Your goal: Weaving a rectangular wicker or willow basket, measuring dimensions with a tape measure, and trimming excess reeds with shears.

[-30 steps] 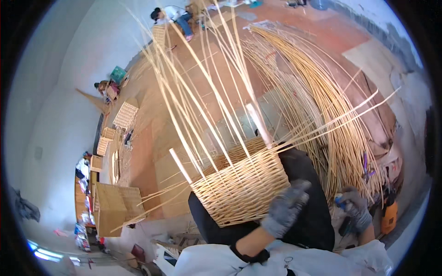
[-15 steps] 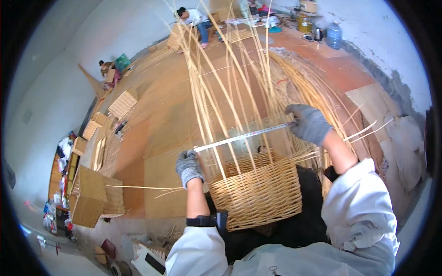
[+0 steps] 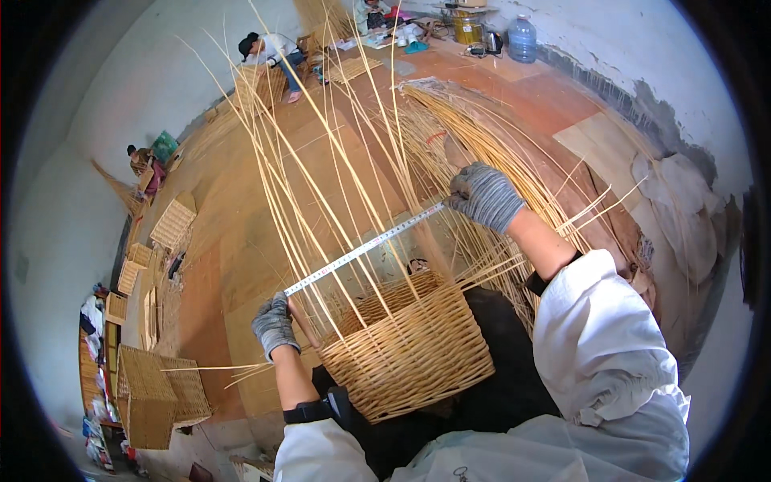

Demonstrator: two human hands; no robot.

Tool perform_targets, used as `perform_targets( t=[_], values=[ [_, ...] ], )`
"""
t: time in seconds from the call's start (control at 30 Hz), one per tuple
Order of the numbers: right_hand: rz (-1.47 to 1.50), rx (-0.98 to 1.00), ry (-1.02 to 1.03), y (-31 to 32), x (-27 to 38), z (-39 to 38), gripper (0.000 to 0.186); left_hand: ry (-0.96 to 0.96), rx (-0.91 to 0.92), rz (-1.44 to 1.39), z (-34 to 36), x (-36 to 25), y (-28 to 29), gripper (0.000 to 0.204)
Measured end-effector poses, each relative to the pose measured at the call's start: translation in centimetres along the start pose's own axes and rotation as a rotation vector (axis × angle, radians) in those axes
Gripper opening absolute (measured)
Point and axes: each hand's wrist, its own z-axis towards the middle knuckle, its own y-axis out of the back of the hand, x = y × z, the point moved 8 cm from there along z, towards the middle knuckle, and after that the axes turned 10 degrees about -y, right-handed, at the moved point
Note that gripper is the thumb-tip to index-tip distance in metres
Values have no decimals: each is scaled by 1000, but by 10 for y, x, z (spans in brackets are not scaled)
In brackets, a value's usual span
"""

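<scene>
A partly woven wicker basket (image 3: 409,353) rests tilted at my lap, with long pale willow rods standing up from its walls. Above its open top, a white tape measure (image 3: 365,247) is stretched taut on a slant, crossing the upright rods. My left hand (image 3: 275,325), in a grey knit glove, grips the tape's lower left end by the basket's left corner. At the upper right end, my right hand (image 3: 487,196), gloved likewise, pinches the tape beside the rods. Its fingertips are partly hidden.
Bundled long rods (image 3: 482,132) lie on the floor to the right. Finished woven baskets (image 3: 148,402) stand at the left. A seated person (image 3: 277,56) works at the back, near another at the far left. A blue water bottle (image 3: 522,40) stands against the far wall.
The whole scene has shifted left and tilted as my view turned. Both hands still hold the tape stretched, now slanting more steeply, with the basket beneath it.
</scene>
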Motion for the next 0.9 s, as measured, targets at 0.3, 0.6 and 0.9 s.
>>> perform_targets(
  t=[0.3, 0.6, 0.9],
  values=[
    [-90, -73, -4, -7, 0, -3, 29, -33, -62, -82, 2, 2, -3, 16],
    [-87, 32, 15, 15, 38, -20, 30, -180, 3, -71, 8, 9, -11, 22],
    [142, 67, -168, 53, 50, -107, 26, -624, -514, -96, -67, -100, 15, 23]
  ],
)
